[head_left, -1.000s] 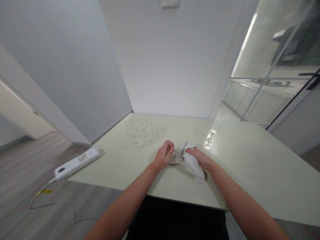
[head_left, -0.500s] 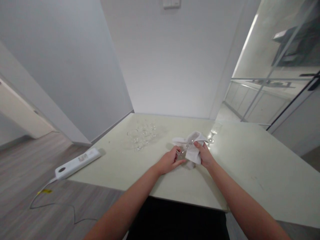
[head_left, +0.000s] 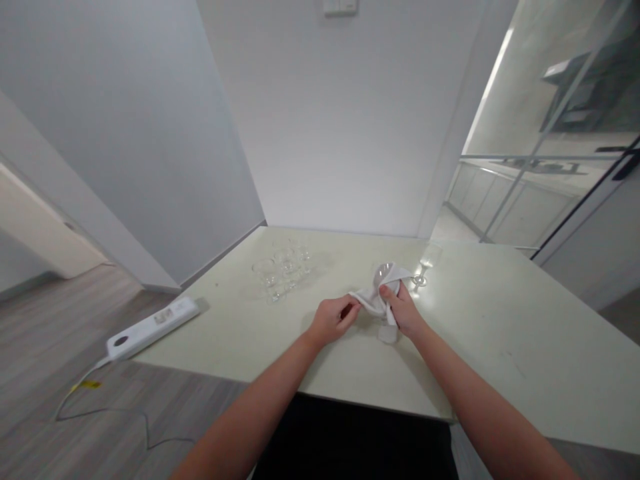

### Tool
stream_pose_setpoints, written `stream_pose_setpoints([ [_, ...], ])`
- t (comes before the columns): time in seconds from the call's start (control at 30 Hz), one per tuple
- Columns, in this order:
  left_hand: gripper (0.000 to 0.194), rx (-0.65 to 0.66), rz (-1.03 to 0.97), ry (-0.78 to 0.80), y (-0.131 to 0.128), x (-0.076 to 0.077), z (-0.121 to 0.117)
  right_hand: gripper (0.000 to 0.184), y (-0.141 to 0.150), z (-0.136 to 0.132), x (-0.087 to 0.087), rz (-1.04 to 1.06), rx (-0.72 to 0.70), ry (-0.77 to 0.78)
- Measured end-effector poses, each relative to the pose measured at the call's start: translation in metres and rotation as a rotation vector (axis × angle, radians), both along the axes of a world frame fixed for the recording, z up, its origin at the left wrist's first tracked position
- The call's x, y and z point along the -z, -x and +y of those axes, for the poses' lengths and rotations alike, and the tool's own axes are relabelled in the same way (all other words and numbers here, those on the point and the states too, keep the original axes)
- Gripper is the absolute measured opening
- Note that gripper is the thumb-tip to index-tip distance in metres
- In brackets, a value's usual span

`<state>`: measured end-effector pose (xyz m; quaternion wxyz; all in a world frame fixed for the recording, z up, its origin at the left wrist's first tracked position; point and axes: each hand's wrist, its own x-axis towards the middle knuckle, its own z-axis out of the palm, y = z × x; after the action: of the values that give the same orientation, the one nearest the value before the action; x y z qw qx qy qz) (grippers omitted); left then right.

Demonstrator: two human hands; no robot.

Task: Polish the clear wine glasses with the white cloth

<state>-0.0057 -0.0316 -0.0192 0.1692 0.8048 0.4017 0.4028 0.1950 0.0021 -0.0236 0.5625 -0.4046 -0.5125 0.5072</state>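
Note:
My right hand (head_left: 405, 311) grips a clear wine glass (head_left: 384, 272) through a white cloth (head_left: 370, 301). The glass's round bowl shows above the fingers, while its stem is mostly covered by cloth. One end of the cloth stretches left to my left hand (head_left: 333, 320), whose fingers pinch it. Just beyond my right hand, another clear wine glass (head_left: 420, 281) stands upright on the pale table (head_left: 240, 333). Several clear glasses (head_left: 270, 272) stand together farther off on the left side.
A white power strip (head_left: 155, 327) lies at the table's left edge, its cord (head_left: 105, 408) running down to the floor. A wall (head_left: 345, 147) rises behind the table. On the right is a glass partition (head_left: 530, 153) with dark frame parts.
My left hand has let go of the glass's lower part and now pulls an end of the cloth leftward. The glass is more upright, its bowl facing up in my right hand.

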Motion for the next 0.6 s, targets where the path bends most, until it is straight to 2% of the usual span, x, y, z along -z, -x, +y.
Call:
stream_pose_setpoints([
  [0.13, 0.026, -0.1, -0.223, -0.009, 0.002, 0.003, 0.003, 0.056, 0.002, -0.004, 0.002, -0.28, -0.024, -0.148],
  [0.23, 0.025, -0.076, -0.386, 0.049, 0.001, 0.004, 0.006, 0.045, 0.004, -0.008, 0.004, -0.54, -0.105, -0.267],
  [0.3, 0.037, -0.021, -0.459, 0.106, 0.001, 0.005, 0.009, 0.036, 0.005, -0.01, 0.006, -0.662, -0.146, -0.334],
  [0.4, 0.055, 0.054, -0.467, 0.179, 0.001, 0.005, 0.012, 0.039, 0.004, -0.012, 0.007, -0.703, -0.111, -0.381],
  [0.5, 0.054, 0.069, -0.426, 0.194, 0.002, 0.005, 0.013, 0.037, 0.002, -0.013, 0.004, -0.734, -0.083, -0.395],
  [0.6, 0.05, 0.048, -0.421, 0.191, 0.002, 0.004, 0.013, 0.032, 0.003, -0.014, -0.002, -0.891, -0.08, -0.403],
])
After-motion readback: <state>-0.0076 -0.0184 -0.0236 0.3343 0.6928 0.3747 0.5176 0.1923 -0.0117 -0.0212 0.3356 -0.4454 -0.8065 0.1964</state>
